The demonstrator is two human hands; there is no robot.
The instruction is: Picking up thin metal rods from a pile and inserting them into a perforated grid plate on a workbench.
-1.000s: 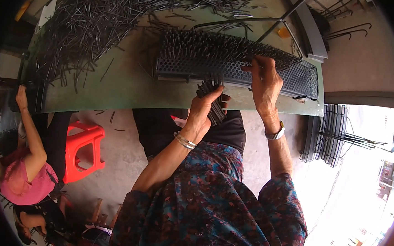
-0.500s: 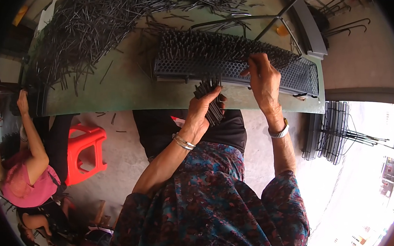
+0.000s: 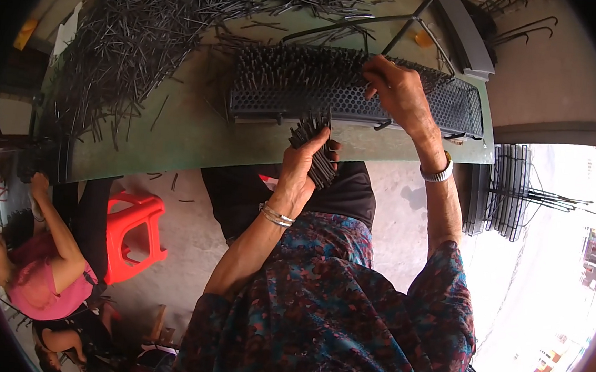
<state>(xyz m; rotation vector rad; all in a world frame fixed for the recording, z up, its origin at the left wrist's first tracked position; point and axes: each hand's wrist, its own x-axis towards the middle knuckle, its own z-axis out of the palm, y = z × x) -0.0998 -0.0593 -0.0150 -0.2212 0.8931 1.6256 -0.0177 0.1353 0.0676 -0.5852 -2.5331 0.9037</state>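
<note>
My left hand [image 3: 298, 165] is closed around a bundle of short dark rods [image 3: 322, 165], just off the table's near edge. The rods point up and slightly left, their ends fanned unevenly. In front of it lies a long dark rack [image 3: 342, 105] with rows of round holes. Many rods [image 3: 285, 67] stand packed upright in its left and far parts; bare holes show along the near side and at the right. Over the rack, my right hand [image 3: 402, 93] has thumb and fingers pinched together. Whatever is between those fingertips is too small to tell.
A big heap of loose rods [image 3: 124, 49] covers the greenish table [image 3: 177, 136] at the left. Behind the rack stands a dark metal frame [image 3: 398, 37]. A red plastic stool [image 3: 136, 233] and a person in pink [image 3: 49, 279] are at the left. Wire racks [image 3: 508, 190] stand at the right.
My right hand has moved a little away from me and to the left over the rack, its wrist shifting right. My left hand still grips the bundle, almost in the same place.
</note>
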